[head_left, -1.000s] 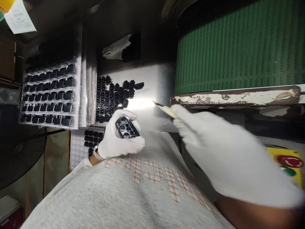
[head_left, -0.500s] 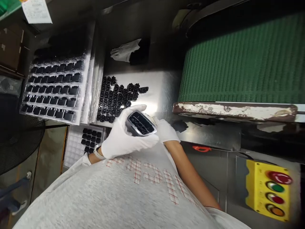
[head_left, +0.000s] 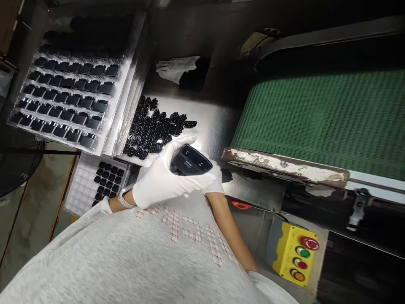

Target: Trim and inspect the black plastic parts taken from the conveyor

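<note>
My left hand [head_left: 164, 179], in a white glove, is closed around a black plastic housing [head_left: 193, 162] in front of my chest. Small slots and light marks show on the face turned toward me. My right hand [head_left: 217, 177], gloved too, is close behind the housing's right end. Its fingers are hidden, so I cannot tell whether it touches or grips anything. Beyond my left hand, many small glossy black parts [head_left: 147, 128] lie in rough rows on the metal table [head_left: 209, 122].
Stacked clear trays [head_left: 109, 122] of black pieces stand at the left, with a partly filled white tray [head_left: 79, 181] below. A loose white glove [head_left: 175, 69] lies farther back. The green conveyor belt [head_left: 316, 126] and yellow button box [head_left: 294, 253] are on the right.
The housing has been turned in my left hand: a glossy patterned face with a bright rim showed before, a slotted face shows now. My view has rotated and swung to the right.
</note>
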Motion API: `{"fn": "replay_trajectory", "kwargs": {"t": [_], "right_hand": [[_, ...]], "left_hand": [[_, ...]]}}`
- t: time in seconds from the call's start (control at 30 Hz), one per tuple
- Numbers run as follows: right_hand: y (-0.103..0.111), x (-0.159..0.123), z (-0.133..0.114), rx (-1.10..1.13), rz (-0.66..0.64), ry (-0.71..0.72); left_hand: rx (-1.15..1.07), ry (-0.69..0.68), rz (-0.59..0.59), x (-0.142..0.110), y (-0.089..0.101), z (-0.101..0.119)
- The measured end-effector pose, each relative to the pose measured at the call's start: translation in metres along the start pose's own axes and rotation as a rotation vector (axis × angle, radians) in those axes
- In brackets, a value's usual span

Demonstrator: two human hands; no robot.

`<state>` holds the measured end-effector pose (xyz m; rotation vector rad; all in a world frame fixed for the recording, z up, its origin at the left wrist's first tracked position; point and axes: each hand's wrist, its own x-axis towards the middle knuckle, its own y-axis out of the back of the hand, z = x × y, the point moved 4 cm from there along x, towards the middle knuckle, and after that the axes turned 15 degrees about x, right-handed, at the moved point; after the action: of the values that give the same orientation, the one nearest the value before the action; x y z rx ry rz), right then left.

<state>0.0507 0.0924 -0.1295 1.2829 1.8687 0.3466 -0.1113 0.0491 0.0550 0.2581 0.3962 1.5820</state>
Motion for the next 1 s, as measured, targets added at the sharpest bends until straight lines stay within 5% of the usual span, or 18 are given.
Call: {"fn": "replay_trajectory", "kwargs": {"t": [0.13,0.23,0.33,0.53,1.0], "right_hand": [[0.024,-0.021,-0.030,0.154,0.050,0.026],[0.051,-0.051,-0.061,0.682,0.117,0.104],[0.072,-0.083,-0.097,1.116,0.009,0.159],[0.082,-0.099,-0.139,1.004,-0.115,0.141],[0.081,-0.097,-0.146,0.933,-0.198,0.281]], "left_hand": [[-0.103,0.082,-0.045,-0.002,-0.002,-0.005],[0.031,0.051,-0.020,-0.004,0.003,-0.007],[0.202,0.018,0.024,-0.004,0.009,-0.007],[0.419,-0.141,0.061,-0.003,0.018,0.007],[0.542,-0.435,0.078,-0.007,0.019,0.014]]}}
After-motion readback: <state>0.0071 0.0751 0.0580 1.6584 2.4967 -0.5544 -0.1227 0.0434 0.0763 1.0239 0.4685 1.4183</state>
